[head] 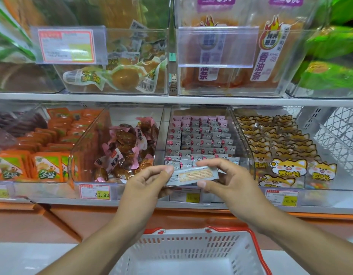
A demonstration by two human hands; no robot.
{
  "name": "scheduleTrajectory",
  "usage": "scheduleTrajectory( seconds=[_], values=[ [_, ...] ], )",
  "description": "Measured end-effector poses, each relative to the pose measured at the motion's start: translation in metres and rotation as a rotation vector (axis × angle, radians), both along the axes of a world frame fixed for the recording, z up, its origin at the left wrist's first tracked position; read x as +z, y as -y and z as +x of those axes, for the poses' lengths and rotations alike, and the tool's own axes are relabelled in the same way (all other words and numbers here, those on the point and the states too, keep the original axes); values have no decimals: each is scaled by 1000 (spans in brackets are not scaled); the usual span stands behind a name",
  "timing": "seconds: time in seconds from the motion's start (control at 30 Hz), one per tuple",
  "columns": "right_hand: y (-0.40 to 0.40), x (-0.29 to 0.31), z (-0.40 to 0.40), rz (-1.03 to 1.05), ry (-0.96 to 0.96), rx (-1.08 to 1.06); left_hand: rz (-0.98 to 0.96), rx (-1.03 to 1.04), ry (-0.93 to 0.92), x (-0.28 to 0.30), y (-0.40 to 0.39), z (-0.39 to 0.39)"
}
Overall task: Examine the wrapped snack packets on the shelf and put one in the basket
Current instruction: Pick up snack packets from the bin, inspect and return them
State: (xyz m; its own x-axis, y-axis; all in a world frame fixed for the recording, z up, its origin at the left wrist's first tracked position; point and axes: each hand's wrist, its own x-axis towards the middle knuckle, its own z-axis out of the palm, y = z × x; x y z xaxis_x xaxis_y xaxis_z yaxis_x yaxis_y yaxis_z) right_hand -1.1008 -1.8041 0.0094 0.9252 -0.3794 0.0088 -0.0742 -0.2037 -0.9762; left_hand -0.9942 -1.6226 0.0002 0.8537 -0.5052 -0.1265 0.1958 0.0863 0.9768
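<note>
Open basket below, seemingly unobstructed

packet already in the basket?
No. Both the left hand and the right hand pinch the grey snack packet by its ends in front of the shelf, above the white basket.

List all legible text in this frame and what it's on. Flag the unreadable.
"29.90": price tag under the brown snack bin.
"16.80": price tag under the cat packets.
"香油条": tall orange packet, upper shelf.
"冬盛": orange packets, lower left.
Packet pinched between left hand and right hand: print too small.
Top-shelf tag and middle tag: blurred.
</note>
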Motion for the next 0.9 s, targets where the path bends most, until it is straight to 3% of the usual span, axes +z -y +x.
scheduleTrajectory(
  seconds=[0.37, 0.5, 0.63, 0.9],
  values=[
    [5, 6, 4, 169, 110, -96, 173, -25, 291, 10, -8, 5],
    [4, 11, 4, 241, 166, -92, 164, -40, 228, 7, -7, 5],
    [2, 12, 4, 363, 208, -216, 159, -78, 188, 4, -4, 4],
    [11, 7, 8, 563, 30, -276, 14, -11, 55, 2, -4, 6]
  ],
)
